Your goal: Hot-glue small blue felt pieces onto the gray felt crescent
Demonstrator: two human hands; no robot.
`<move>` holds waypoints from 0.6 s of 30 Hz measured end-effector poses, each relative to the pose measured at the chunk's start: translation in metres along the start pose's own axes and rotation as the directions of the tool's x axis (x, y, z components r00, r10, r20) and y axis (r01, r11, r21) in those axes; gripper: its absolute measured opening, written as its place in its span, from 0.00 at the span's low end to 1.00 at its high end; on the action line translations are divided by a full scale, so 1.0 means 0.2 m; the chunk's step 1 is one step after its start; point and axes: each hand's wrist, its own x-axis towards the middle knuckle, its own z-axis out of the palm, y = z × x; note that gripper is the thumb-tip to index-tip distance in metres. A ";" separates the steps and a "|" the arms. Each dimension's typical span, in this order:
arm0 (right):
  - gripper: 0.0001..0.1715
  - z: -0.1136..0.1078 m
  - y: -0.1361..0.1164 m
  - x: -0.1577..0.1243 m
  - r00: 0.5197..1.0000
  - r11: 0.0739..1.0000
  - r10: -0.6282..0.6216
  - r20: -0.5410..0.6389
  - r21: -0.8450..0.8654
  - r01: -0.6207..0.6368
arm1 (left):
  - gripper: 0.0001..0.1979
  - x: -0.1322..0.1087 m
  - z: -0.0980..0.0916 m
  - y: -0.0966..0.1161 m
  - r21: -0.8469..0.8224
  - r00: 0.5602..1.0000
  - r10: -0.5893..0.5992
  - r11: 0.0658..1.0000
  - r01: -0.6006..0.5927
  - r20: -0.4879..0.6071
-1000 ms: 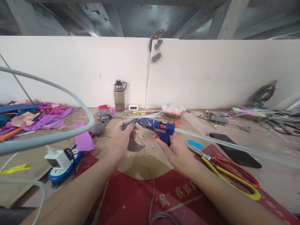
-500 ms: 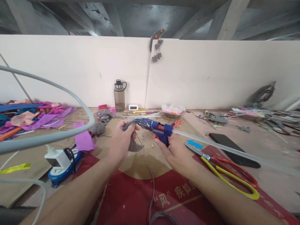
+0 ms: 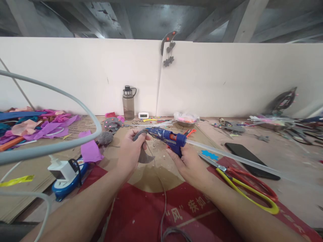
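My left hand (image 3: 130, 148) pinches a grey crescent-shaped felt piece (image 3: 145, 157), its lower tip pointing right. Wrapped around the handle of a blue glue gun (image 3: 174, 139) is my right hand (image 3: 189, 161). The gun's nozzle meets the upper end of the crescent, though whether it touches is hard to make out. A long translucent glue stick (image 3: 227, 153) runs out of the gun's back to the right. From the crescent a thin grey yarn (image 3: 163, 188) hangs down over the red board toward me.
Red-and-yellow-handled scissors (image 3: 239, 181) and a black phone (image 3: 249, 161) lie on the right. A blue power strip (image 3: 67, 190) and a thick grey cable (image 3: 83, 106) are on the left. Behind stand a water bottle (image 3: 128, 104) and a small digital clock (image 3: 143, 115). A grey yarn ball (image 3: 105, 138) sits left.
Almost nothing differs; both hands, the crescent and the glue gun keep nearly the same place. A dark blue object has come into view at the far right edge.
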 end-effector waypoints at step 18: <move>0.06 0.05 0.23 0.10 0.796 0.751 0.523 0.306 0.275 -0.600 | 0.07 0.00 0.00 0.00 -0.083 0.999 0.032 0.996 -0.033 -0.010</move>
